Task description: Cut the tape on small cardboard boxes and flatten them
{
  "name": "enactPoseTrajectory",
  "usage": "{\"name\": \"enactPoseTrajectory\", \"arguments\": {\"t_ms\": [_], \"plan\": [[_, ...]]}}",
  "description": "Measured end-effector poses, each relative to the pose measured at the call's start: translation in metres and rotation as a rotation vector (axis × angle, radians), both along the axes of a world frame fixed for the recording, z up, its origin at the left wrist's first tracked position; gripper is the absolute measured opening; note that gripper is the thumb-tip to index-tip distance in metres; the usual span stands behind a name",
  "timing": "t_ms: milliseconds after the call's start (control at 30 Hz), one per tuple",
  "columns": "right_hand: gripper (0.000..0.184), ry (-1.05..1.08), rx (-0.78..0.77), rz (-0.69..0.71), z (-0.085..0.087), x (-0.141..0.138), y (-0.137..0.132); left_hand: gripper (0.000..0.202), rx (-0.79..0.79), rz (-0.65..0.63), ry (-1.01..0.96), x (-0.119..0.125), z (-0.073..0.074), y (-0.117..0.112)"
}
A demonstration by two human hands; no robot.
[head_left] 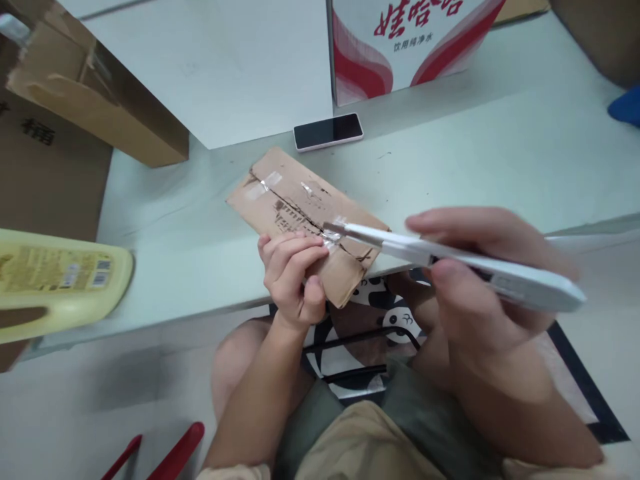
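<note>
A flat brown cardboard box (350,207) lies at a slant on the pale table, its near corner jutting past the front edge. A dark seam runs along its top, with clear tape (264,186) across the far left end and crumpled tape near the middle. My left hand (293,277) grips the box's near side, fingers curled over the top. My right hand (485,287) is closed around a white utility knife (400,245). Its blade points left, with the tip at the seam just beyond my left fingertips; whether it cuts in, I cannot tell.
A phone (329,132) lies behind the box, before a large white panel (215,67) and a red-and-white carton (415,50). At left stand an open cardboard box (130,113) and a yellow bottle (75,277). Something blue (625,108) shows at the right.
</note>
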State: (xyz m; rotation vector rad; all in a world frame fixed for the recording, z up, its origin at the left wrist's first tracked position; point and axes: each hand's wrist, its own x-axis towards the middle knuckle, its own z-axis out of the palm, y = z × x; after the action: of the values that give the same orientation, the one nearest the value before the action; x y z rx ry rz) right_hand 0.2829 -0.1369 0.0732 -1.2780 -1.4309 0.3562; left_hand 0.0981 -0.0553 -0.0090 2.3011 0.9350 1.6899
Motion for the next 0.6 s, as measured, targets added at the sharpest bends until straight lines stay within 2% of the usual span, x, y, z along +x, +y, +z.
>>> {"name": "enactPoseTrajectory", "arguments": {"t_ms": [100,200,267,467,600], "plan": [[0.018,-0.073,0.073,0.045,0.004,-0.001,0.001,0.030,0.014,-0.010,-0.008,0.001,-0.001,0.001],[0.020,-0.228,0.129,0.152,0.004,0.001,0.004,0.030,0.024,-0.022,-0.016,0.001,-0.001,0.002],[0.020,-0.256,0.139,0.165,0.002,0.003,0.006,0.029,0.025,-0.024,-0.014,0.001,-0.002,0.002],[0.016,-0.217,0.123,0.091,-0.004,-0.002,0.005,0.031,0.019,-0.014,0.002,-0.001,-0.001,0.001],[0.020,-0.252,0.074,0.011,0.002,-0.009,0.000,0.030,0.020,-0.019,0.002,0.000,0.001,0.000]]}}
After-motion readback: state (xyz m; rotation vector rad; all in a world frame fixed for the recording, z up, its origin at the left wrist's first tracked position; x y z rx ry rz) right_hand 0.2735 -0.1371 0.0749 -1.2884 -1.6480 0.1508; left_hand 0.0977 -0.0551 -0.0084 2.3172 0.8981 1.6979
